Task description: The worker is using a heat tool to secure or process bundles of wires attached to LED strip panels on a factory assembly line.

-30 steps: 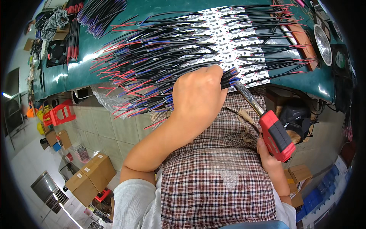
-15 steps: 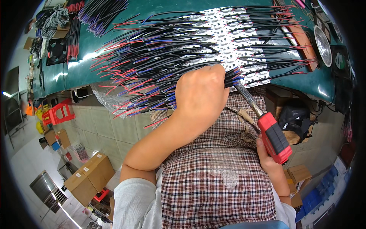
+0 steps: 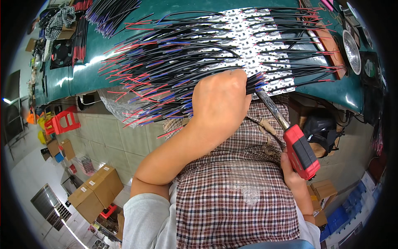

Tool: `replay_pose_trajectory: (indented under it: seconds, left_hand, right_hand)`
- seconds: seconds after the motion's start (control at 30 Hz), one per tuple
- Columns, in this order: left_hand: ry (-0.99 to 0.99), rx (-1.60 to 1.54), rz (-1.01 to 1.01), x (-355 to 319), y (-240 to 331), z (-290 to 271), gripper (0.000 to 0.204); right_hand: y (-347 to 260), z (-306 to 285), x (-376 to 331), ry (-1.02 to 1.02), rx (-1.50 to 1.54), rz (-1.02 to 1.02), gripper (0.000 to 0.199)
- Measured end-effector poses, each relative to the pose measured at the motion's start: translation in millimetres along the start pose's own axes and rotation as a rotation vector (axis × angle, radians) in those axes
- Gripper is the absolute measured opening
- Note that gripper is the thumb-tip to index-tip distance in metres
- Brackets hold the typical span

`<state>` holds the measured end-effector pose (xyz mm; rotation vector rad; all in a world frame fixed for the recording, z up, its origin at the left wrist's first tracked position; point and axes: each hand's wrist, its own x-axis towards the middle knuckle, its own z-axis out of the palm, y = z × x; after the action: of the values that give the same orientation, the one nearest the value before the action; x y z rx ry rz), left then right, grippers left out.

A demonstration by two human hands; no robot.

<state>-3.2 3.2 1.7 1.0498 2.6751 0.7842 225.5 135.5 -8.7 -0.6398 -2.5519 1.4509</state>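
My left hand (image 3: 219, 99) is closed over a bundle of thin black wires (image 3: 166, 66) with red and purple tips that fan out to the left across the green table (image 3: 83, 74). My right hand (image 3: 295, 178) grips the red and black handle of a soldering iron (image 3: 300, 151). Its metal shaft points up to the near end of a row of white circuit strips (image 3: 253, 45), just right of my left hand. More wires run right from the strips.
A second bunch of wires (image 3: 110, 12) lies at the table's far left beside a black fan (image 3: 62, 52). A round metal dish (image 3: 352, 45) sits at the right. Below are a red stool (image 3: 62, 122), cardboard boxes (image 3: 95, 191) and a plastic bag (image 3: 120, 103).
The soldering iron has tilted slightly and my right hand has shifted a little lower. My left hand stays on the wires.
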Motion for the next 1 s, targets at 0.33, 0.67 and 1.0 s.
replay_pose_trajectory:
  seconds: [0.33,0.67,1.0]
  left_hand:
    - [-0.014,0.012,0.006,0,0,0,0.022]
    - [-0.017,0.005,0.018,2,0,0,0.020]
    - [-0.042,0.022,0.016,4,-1,0,0.019]
  right_hand:
    - [-4,0,6,-0.018,-0.040,-0.098,0.017]
    - [1,0,1,-0.019,-0.051,-0.088,0.020]
    - [3,1,-3,0.040,-0.039,-0.029,0.021]
